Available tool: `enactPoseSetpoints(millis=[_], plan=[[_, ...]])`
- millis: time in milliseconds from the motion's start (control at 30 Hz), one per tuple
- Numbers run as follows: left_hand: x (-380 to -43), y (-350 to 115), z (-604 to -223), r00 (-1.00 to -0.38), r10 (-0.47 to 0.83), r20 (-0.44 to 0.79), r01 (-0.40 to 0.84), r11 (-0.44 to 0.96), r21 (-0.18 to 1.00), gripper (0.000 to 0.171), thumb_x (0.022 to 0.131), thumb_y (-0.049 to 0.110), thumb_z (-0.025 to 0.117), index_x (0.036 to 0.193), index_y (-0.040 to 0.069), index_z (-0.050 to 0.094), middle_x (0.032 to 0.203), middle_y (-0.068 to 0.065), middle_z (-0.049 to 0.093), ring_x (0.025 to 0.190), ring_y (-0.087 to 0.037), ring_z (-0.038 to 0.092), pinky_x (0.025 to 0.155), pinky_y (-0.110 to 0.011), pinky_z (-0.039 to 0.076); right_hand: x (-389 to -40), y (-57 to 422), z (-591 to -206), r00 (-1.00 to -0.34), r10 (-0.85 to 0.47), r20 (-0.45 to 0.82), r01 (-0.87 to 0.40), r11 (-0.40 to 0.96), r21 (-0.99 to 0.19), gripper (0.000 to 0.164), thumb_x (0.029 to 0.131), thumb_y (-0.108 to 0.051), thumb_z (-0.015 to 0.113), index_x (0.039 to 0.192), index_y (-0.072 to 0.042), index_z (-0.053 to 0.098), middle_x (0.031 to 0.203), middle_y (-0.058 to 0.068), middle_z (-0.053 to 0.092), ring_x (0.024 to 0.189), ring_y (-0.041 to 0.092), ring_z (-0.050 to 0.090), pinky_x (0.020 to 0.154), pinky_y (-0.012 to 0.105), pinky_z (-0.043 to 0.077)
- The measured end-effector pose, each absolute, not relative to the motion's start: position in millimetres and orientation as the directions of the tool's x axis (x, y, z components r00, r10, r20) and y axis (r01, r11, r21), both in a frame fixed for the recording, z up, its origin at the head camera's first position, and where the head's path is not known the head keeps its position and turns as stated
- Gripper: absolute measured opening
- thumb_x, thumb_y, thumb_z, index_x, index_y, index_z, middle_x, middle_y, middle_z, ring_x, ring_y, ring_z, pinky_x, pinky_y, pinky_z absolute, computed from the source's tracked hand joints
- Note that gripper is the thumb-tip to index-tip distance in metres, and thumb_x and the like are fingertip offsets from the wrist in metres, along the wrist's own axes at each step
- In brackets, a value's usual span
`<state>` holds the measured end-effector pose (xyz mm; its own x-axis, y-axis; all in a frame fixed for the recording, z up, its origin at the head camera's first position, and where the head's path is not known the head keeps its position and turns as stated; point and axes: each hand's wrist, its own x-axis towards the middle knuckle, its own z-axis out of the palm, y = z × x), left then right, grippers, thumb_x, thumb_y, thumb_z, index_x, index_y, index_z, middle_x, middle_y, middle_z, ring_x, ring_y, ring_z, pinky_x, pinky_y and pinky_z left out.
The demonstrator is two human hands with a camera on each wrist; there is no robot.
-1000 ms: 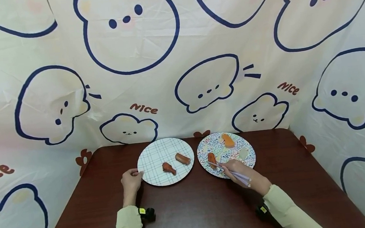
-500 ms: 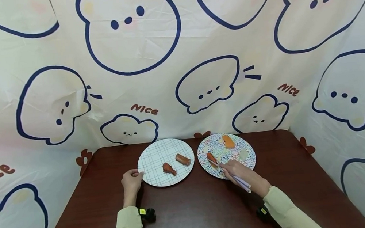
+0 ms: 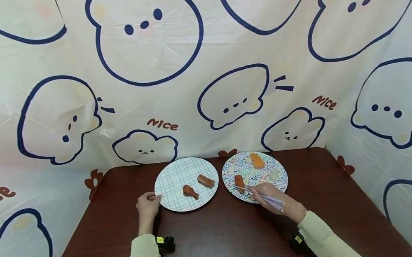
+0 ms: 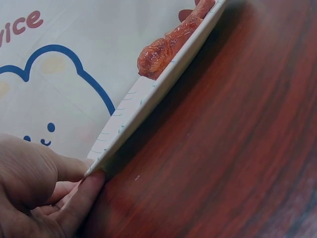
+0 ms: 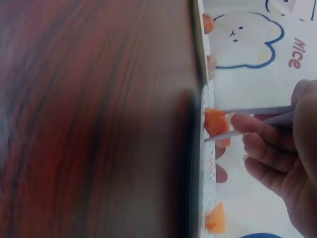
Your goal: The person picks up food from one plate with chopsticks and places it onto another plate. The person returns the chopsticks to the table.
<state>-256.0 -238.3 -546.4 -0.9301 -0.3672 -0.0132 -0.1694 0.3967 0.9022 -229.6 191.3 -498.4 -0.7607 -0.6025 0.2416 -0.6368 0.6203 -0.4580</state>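
My left hand (image 3: 148, 208) pinches the near left rim of a white plate with a grid pattern (image 3: 170, 181); thumb and finger meet at its edge in the left wrist view. On that plate lie a chicken drumstick (image 3: 190, 192) and a brown sausage-like piece (image 3: 206, 181). My right hand (image 3: 272, 196) holds pale lilac chopsticks (image 3: 270, 201). Their tips are at a glossy reddish-orange food piece (image 3: 239, 181) on the speckled plate (image 3: 246, 164). In the right wrist view the sticks spread to either side of this piece (image 5: 216, 122), which sits on the plate.
An orange wedge-like piece (image 3: 257, 161) and a pale translucent round piece (image 3: 274, 175) also lie on the speckled plate. Both plates sit side by side near the back of the dark wooden table (image 3: 209, 244). A bear-print cloth (image 3: 185, 105) hangs directly behind and along both sides.
The chopsticks swung at the reddish-orange piece, which tilted half a second ago and stands straighter now. The left hand keeps its place at the plate rim.
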Motion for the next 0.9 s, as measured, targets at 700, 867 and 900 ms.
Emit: enactPoseSetpoints(millis=[700, 867, 900], plan=[[-253.1, -238.0, -543.1, -0.931, -0.364, -0.019, -0.172, 0.394, 0.903, 0.035, 0.097, 0.011, 0.066, 0.122, -0.012, 0.063, 0.106, -0.027, 0.063, 0.086, -0.036, 0.069, 0.066, -0.037, 0.053, -239.8, 192.5, -526.2, -0.544, -0.704, 0.457, -0.774, 0.631, 0.051, 0.029, 0.090, -0.005, 0.067, 0.117, 0.002, 0.072, 0.077, 0.002, 0.066, 0.069, 0.010, 0.058, 0.065, 0.025, 0.054], [-253.9, -237.7, -543.9, -0.928, -0.371, -0.022, -0.179, 0.395, 0.901, 0.034, 0.097, 0.012, 0.066, 0.122, -0.011, 0.064, 0.106, -0.027, 0.064, 0.083, -0.033, 0.069, 0.066, -0.035, 0.053, -237.9, 193.7, -522.6, -0.548, -0.714, 0.436, -0.761, 0.642, 0.094, 0.031, 0.092, -0.009, 0.066, 0.121, 0.001, 0.070, 0.079, 0.002, 0.066, 0.072, 0.011, 0.058, 0.067, 0.025, 0.054], [-253.8, -237.4, -543.7, -0.928, -0.373, -0.023, -0.181, 0.395, 0.901, 0.034, 0.097, 0.012, 0.066, 0.122, -0.011, 0.064, 0.106, -0.027, 0.064, 0.083, -0.032, 0.070, 0.066, -0.035, 0.053, -237.9, 193.5, -521.6, -0.547, -0.718, 0.431, -0.761, 0.641, 0.100, 0.031, 0.093, -0.009, 0.066, 0.122, 0.002, 0.070, 0.079, 0.002, 0.065, 0.073, 0.011, 0.058, 0.068, 0.025, 0.054]])
